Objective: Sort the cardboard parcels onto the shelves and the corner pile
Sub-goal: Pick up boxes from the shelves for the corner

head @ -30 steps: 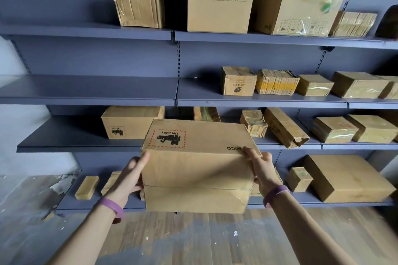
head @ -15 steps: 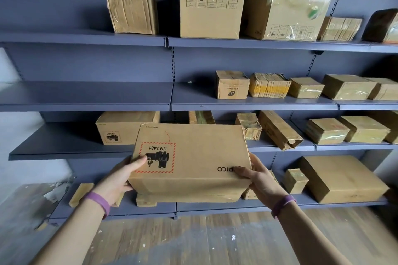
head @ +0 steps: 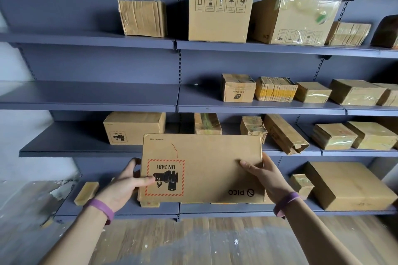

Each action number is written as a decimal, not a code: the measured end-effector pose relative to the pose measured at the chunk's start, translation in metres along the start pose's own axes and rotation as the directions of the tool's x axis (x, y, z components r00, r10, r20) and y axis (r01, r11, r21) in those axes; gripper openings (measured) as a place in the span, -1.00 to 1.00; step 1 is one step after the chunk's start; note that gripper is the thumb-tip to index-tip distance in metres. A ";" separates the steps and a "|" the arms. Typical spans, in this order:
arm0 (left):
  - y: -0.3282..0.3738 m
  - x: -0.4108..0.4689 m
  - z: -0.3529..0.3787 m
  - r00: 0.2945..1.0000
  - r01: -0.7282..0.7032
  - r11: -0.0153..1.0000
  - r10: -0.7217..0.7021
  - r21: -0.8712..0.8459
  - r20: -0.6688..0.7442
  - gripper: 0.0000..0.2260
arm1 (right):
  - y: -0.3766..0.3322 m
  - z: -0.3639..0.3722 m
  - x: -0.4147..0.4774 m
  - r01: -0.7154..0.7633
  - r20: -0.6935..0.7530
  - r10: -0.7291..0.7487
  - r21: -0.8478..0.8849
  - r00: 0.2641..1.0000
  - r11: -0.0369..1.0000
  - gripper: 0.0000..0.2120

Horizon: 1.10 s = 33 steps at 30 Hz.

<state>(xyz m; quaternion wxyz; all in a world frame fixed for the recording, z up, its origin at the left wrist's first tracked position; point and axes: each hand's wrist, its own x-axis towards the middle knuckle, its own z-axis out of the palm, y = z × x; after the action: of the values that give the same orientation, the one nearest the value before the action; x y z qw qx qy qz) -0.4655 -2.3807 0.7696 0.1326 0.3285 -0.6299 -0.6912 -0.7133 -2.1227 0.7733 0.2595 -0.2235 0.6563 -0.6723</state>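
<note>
Box [head: 202, 168]: matt brown cardboard, smooth, with a printed ink label.
Shelves [head: 90, 97]: grey-blue painted metal, matt and smooth.
Taped parcels [head: 333, 136]: cardboard under glossy yellowish tape, wrinkled.
Top carton [head: 295, 19]: cardboard with shiny, creased clear plastic film.
Floor [head: 193, 241]: worn wood planks, dull and paint-flecked.
Wristbands [head: 101, 210]: smooth, purple, material unclear.

We wear a purple wristband [head: 101, 207] just behind our left hand [head: 120, 187], a matching purple band [head: 286, 200] behind our right hand [head: 265, 176].
</note>
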 end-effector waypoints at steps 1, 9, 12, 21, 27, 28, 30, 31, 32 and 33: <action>0.004 -0.001 0.000 1.000 -0.001 1.000 0.001 0.019 -0.001 -0.02 | 0.001 0.000 -0.001 0.006 0.002 -0.006 0.012 1.000 1.000 -0.38; 0.032 0.005 0.013 0.982 0.065 0.996 -0.074 -0.053 -0.172 -0.25 | 0.010 -0.003 -0.002 0.052 0.083 -0.051 -0.007 0.995 0.999 -0.31; 0.027 0.010 0.006 0.977 0.089 0.991 -0.106 -0.103 -0.183 -0.35 | 0.013 -0.003 -0.003 0.069 0.101 -0.067 -0.019 0.993 0.997 -0.37; 0.009 0.007 -0.012 0.998 0.036 0.983 -0.044 -0.180 -0.041 -0.50 | 0.012 -0.008 -0.003 -0.091 0.059 0.087 0.073 0.994 0.993 -0.19; 0.001 0.001 -0.014 1.000 -0.005 0.975 0.011 -0.220 0.024 -0.47 | 0.014 -0.001 -0.001 -0.065 0.002 0.065 0.048 0.998 0.997 0.10; 0.001 0.001 -0.015 0.999 -0.001 0.977 0.010 -0.212 0.042 -0.41 | 0.012 0.001 0.000 -0.048 -0.009 0.049 0.036 0.999 0.998 0.07; 0.000 0.003 -0.020 0.995 0.003 0.983 0.015 -0.183 0.100 -0.26 | 0.011 0.005 0.001 -0.052 -0.042 0.050 -0.033 0.998 0.998 -0.01; 0.000 0.003 -0.023 0.992 0.013 0.986 0.009 -0.167 0.128 -0.20 | 0.009 0.007 0.002 -0.052 -0.044 0.049 -0.055 0.998 0.997 -0.17; 0.001 0.002 -0.024 0.990 0.022 0.991 -0.004 -0.129 0.142 -0.16 | 0.007 0.009 0.002 -0.040 -0.052 0.036 -0.079 0.998 0.996 -0.41; 0.001 0.002 -0.025 0.987 0.021 0.997 -0.009 -0.074 0.161 -0.11 | 0.006 0.012 0.001 -0.036 -0.060 0.030 -0.096 0.998 0.995 -0.63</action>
<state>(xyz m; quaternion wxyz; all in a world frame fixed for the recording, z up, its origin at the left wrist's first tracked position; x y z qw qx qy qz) -0.4516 -2.4013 0.7699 0.0885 0.2714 -0.6094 -0.7397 -0.7066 -2.1325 0.7675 0.2402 -0.2052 0.6993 -0.6413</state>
